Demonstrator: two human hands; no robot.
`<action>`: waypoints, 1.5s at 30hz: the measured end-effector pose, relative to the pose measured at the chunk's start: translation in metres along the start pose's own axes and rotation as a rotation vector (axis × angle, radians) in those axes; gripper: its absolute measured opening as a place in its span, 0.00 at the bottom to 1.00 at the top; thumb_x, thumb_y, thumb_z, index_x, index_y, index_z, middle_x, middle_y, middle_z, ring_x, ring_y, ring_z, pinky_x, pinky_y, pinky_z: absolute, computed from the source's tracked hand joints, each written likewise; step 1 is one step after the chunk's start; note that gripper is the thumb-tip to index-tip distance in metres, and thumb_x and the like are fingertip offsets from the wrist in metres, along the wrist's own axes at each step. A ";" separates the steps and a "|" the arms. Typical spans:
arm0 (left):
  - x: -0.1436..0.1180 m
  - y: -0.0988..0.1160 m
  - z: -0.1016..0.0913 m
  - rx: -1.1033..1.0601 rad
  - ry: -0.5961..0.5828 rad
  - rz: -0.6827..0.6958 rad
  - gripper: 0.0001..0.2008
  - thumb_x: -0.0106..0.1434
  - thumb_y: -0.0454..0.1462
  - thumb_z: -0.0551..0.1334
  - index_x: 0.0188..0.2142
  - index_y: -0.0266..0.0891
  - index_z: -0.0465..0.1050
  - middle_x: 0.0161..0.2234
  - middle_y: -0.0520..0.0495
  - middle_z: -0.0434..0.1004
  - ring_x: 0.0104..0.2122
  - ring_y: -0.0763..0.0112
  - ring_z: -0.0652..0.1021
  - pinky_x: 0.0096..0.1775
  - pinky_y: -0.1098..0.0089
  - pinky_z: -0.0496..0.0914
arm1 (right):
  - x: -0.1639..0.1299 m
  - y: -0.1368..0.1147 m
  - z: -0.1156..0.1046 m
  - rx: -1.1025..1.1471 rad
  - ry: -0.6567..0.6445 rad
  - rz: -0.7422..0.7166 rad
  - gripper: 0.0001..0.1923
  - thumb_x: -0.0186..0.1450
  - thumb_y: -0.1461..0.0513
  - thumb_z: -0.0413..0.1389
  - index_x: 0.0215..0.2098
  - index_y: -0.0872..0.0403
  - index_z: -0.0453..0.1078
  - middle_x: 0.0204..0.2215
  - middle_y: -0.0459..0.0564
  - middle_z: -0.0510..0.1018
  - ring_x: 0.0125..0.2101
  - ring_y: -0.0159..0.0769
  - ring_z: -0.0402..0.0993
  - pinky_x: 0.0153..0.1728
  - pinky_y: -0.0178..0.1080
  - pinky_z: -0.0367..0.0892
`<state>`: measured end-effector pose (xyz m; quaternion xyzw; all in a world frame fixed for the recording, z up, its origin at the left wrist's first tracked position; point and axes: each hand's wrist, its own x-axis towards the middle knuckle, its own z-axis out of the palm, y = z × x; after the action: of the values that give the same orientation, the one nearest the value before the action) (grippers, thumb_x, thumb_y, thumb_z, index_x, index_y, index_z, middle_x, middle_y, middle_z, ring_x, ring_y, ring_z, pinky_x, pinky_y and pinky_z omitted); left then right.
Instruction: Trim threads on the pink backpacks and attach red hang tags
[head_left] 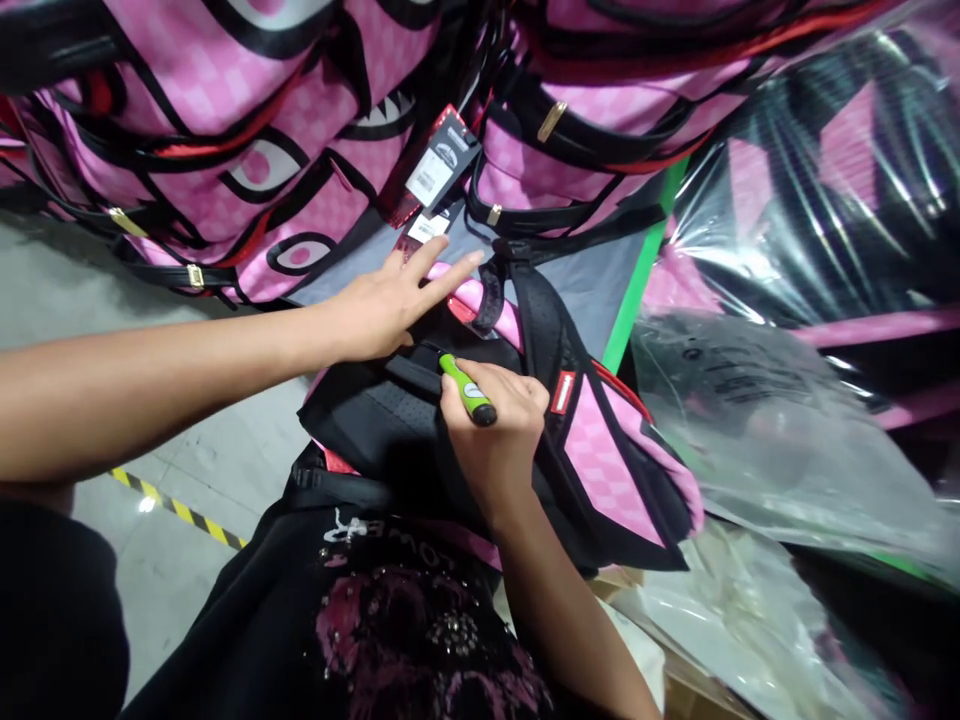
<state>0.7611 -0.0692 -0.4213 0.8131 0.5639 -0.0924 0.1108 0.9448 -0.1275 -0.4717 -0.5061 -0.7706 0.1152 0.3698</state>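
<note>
With the left hand (pixel 379 305) flat and open on the backpack (pixel 525 440), the right hand (pixel 491 425) gripped a green marker (pixel 466 388) whose tip could stray and stain the fabric.

Probably a factory or warehouse floor: piled identical pink backpacks (pixel 247 150), plastic-bagged stock (pixel 795 330), hazard-striped floor tape (pixel 180 510).

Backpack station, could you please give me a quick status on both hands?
Left hand open, flat on the pink backpack. Right hand shut on a green marker, over the black back panel. Hang tags and bagged packs close by.
</note>
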 end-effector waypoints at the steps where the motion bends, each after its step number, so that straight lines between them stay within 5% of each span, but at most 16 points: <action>1: -0.002 -0.002 -0.001 -0.007 0.003 -0.002 0.58 0.58 0.32 0.63 0.69 0.56 0.17 0.73 0.40 0.29 0.63 0.45 0.61 0.51 0.57 0.70 | -0.001 0.000 -0.003 0.000 -0.008 0.009 0.05 0.64 0.64 0.58 0.37 0.54 0.77 0.34 0.47 0.84 0.36 0.38 0.80 0.44 0.42 0.61; 5: -0.005 -0.005 -0.007 -0.074 -0.030 -0.131 0.58 0.57 0.32 0.62 0.69 0.54 0.15 0.72 0.33 0.25 0.57 0.51 0.70 0.45 0.62 0.72 | -0.001 0.001 -0.011 0.005 -0.064 0.061 0.06 0.64 0.63 0.59 0.39 0.52 0.77 0.36 0.46 0.84 0.37 0.39 0.80 0.44 0.43 0.60; 10: -0.001 -0.014 -0.008 -0.160 -0.132 -0.099 0.58 0.58 0.31 0.61 0.67 0.55 0.10 0.70 0.31 0.39 0.43 0.66 0.78 0.41 0.68 0.71 | 0.005 -0.002 0.002 0.089 -0.063 0.019 0.06 0.63 0.63 0.60 0.39 0.52 0.77 0.36 0.46 0.84 0.37 0.37 0.81 0.45 0.42 0.60; 15: -0.002 -0.017 -0.003 -0.177 -0.080 -0.083 0.56 0.59 0.30 0.59 0.67 0.54 0.12 0.69 0.34 0.44 0.45 0.64 0.78 0.42 0.68 0.71 | 0.010 -0.014 0.019 0.159 -0.099 0.018 0.06 0.63 0.63 0.60 0.38 0.52 0.78 0.35 0.47 0.84 0.37 0.37 0.80 0.46 0.43 0.60; 27: -0.001 -0.018 0.004 -0.224 -0.051 -0.114 0.54 0.58 0.30 0.60 0.70 0.58 0.21 0.67 0.36 0.48 0.43 0.61 0.77 0.42 0.64 0.71 | 0.016 -0.014 0.013 0.161 -0.196 0.087 0.08 0.61 0.61 0.59 0.38 0.50 0.79 0.37 0.48 0.84 0.37 0.40 0.81 0.46 0.45 0.68; 45: 0.001 -0.018 0.006 -0.237 -0.046 -0.115 0.53 0.60 0.30 0.60 0.70 0.57 0.21 0.66 0.36 0.48 0.45 0.59 0.76 0.46 0.62 0.71 | 0.019 -0.014 0.013 0.181 -0.197 0.057 0.09 0.62 0.64 0.60 0.41 0.51 0.79 0.41 0.50 0.84 0.41 0.40 0.81 0.48 0.45 0.68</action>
<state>0.7450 -0.0635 -0.4284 0.7583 0.6139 -0.0498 0.2134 0.9219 -0.1151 -0.4641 -0.4786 -0.7750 0.2439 0.3329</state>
